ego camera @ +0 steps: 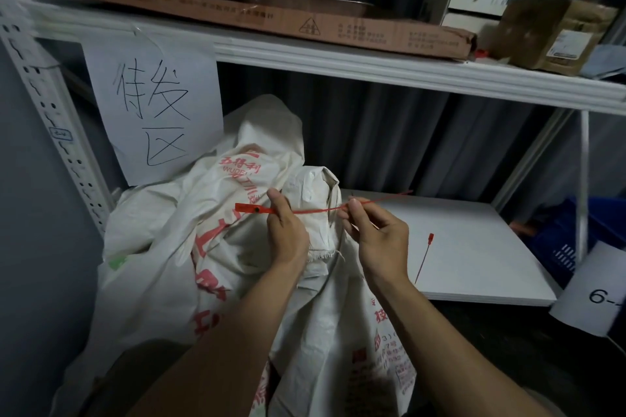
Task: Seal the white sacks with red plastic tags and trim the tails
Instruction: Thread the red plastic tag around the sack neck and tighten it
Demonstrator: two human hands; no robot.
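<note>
White woven sacks [237, 186] with red print lie piled on the lower shelf at left. A long red plastic tag [313, 210] stretches level in front of the sack's bunched neck [321, 193]. My left hand [284, 230] pinches it just right of its flat head, which sticks out to the left. My right hand [376, 234] pinches the thin tail, whose end runs on to the upper right. A second red tag [425, 256] lies loose on the white board to the right.
A white board [474, 247] covers the lower shelf at right. Above runs a white shelf rail [338, 61] with a flat brown carton and boxes. A handwritten paper sign [152, 112] hangs at left. A blue crate [562, 240] stands at far right.
</note>
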